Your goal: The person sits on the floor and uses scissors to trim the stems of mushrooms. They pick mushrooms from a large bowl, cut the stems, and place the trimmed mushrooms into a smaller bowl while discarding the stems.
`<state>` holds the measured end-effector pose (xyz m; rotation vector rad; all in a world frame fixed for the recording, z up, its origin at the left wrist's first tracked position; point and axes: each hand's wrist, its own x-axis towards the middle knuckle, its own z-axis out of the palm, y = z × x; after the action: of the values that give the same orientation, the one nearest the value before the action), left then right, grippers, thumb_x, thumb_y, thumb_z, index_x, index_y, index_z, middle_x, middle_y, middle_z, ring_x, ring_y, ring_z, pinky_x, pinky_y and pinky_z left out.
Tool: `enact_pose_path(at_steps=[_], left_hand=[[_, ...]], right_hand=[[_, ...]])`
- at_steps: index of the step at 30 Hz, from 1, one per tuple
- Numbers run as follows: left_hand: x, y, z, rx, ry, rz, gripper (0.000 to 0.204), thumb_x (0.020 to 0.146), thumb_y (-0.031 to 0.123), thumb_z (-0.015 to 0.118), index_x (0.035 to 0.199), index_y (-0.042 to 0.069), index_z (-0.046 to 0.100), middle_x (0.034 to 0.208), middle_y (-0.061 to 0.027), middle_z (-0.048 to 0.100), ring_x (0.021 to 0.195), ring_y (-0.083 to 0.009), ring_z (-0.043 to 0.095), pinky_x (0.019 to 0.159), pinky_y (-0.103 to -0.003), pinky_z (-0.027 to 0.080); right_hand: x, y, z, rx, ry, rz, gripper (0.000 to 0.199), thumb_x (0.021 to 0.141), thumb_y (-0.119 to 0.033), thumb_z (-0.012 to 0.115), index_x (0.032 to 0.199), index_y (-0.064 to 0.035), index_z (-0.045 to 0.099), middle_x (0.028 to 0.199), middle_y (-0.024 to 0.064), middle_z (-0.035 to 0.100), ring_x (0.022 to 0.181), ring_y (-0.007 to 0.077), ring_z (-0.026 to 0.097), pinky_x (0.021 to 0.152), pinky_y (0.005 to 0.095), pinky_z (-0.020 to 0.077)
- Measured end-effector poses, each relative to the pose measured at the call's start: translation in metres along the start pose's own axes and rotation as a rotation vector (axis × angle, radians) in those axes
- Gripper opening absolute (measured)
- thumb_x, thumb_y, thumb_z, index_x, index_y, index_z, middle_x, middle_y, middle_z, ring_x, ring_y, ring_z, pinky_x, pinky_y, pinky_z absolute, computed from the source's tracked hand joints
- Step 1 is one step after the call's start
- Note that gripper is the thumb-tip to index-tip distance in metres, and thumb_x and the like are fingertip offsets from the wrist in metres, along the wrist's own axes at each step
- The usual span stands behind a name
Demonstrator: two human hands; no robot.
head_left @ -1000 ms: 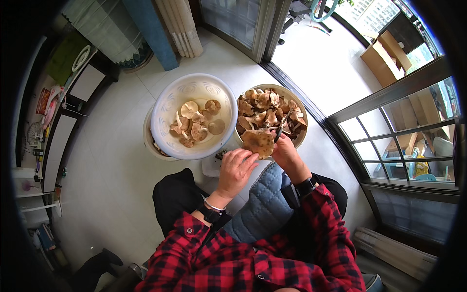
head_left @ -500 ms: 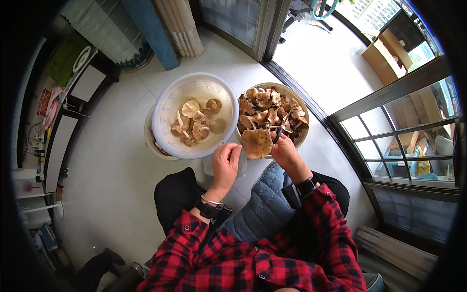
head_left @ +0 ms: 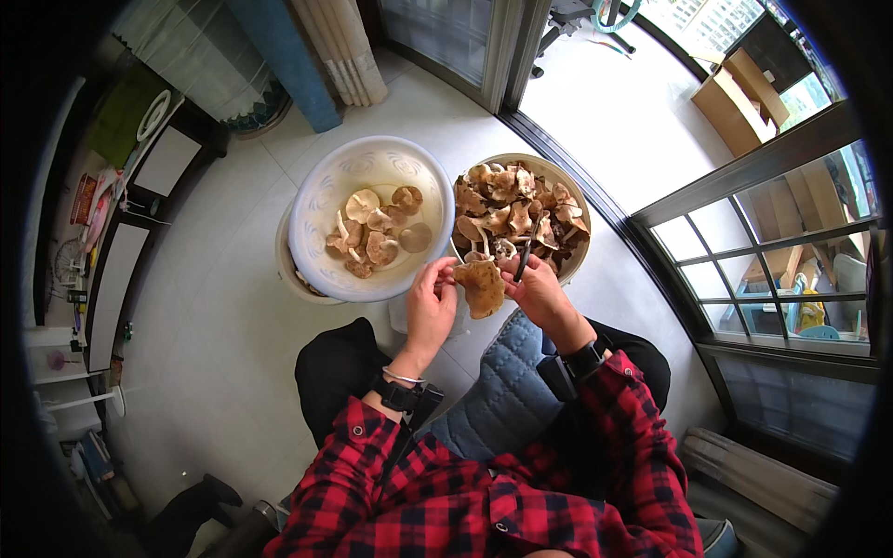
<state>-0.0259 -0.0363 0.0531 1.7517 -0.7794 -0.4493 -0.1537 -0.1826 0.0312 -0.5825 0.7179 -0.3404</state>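
Observation:
A large tan-brown mushroom [head_left: 481, 288] hangs between my two hands, its cap tilted downward. My left hand [head_left: 432, 302] is closed, fingertips pinching the cap's left edge. My right hand [head_left: 544, 296] grips a slim dark pointed tool [head_left: 524, 259], its exact kind hard to tell, while its fingertips meet the mushroom's right side. Just beyond, a round basin [head_left: 583, 246] is heaped with brown mushrooms [head_left: 507, 200]. Left of it, a pale basin with a blue patterned rim [head_left: 312, 200] holds several mushrooms [head_left: 381, 248] in shallow liquid.
Under the pale basin another container [head_left: 288, 270] partly shows. A blue quilted pad [head_left: 498, 400] lies between my knees. Sliding door frames [head_left: 642, 228] run along the right, with a cardboard box [head_left: 739, 102] outside. A cabinet [head_left: 116, 279] stands at the left.
The mushroom has turned and tipped, its cap now angled down and shifted slightly left. My left hand has come up onto its edge. My right hand has moved a little left with the dark tool.

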Motion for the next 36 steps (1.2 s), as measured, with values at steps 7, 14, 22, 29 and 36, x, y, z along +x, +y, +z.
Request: enact_pose_path(at_steps=[7, 14, 22, 29, 36], left_hand=[[0.002, 0.013, -0.003, 0.129, -0.089, 0.323, 0.025, 0.085, 0.009, 0.068, 0.110, 0.007, 0.066, 0.108, -0.0086, 0.063, 0.104, -0.0282, 0.058, 0.090, -0.037, 0.047], [-0.001, 0.009, -0.012, -0.180, -0.288, 0.163, 0.025, 0.088, 0.000, 0.049, 0.108, 0.002, 0.064, 0.104, -0.0078, 0.067, 0.098, -0.0237, 0.062, 0.089, -0.035, 0.049], [-0.003, -0.010, -0.006, -0.024, -0.410, -0.165, 0.026, 0.087, 0.020, 0.069, 0.103, 0.000, 0.062, 0.096, -0.0069, 0.068, 0.086, -0.0160, 0.064, 0.084, -0.029, 0.049], [-0.009, -0.034, -0.016, 0.321, -0.349, -0.050, 0.020, 0.083, 0.025, 0.071, 0.088, 0.006, 0.072, 0.084, -0.0082, 0.072, 0.079, -0.0269, 0.068, 0.109, -0.044, 0.032], [-0.017, -0.039, -0.029, 0.492, -0.360, 0.029, 0.021, 0.084, 0.025, 0.069, 0.093, 0.007, 0.074, 0.085, -0.0085, 0.070, 0.086, -0.0260, 0.065, 0.108, -0.046, 0.034]], right_hand=[[-0.009, -0.005, 0.015, -0.116, 0.032, -0.006, 0.014, 0.087, -0.009, 0.068, 0.095, -0.0080, 0.056, 0.086, -0.0006, 0.058, 0.075, 0.0096, 0.055, 0.072, 0.0248, 0.0472], [-0.012, -0.006, 0.024, -0.416, 0.064, -0.137, 0.026, 0.081, -0.014, 0.074, 0.094, -0.0064, 0.053, 0.082, -0.0007, 0.055, 0.074, 0.0079, 0.054, 0.068, 0.0234, 0.0457], [-0.010, 0.020, 0.019, -0.857, 0.111, -0.253, 0.030, 0.077, -0.016, 0.077, 0.090, -0.0017, 0.055, 0.077, -0.0016, 0.053, 0.071, 0.0075, 0.047, 0.063, 0.0239, 0.0418], [-0.020, 0.009, 0.016, -0.821, -0.045, -0.054, 0.048, 0.080, -0.039, 0.080, 0.088, 0.0019, 0.056, 0.075, 0.0053, 0.060, 0.068, 0.0110, 0.063, 0.053, 0.0286, 0.0522], [-0.045, 0.001, 0.007, -1.451, -0.339, 0.306, 0.070, 0.081, -0.065, 0.066, 0.070, 0.0036, 0.061, 0.063, 0.0118, 0.064, 0.055, 0.0222, 0.065, 0.053, 0.0342, 0.0507]])
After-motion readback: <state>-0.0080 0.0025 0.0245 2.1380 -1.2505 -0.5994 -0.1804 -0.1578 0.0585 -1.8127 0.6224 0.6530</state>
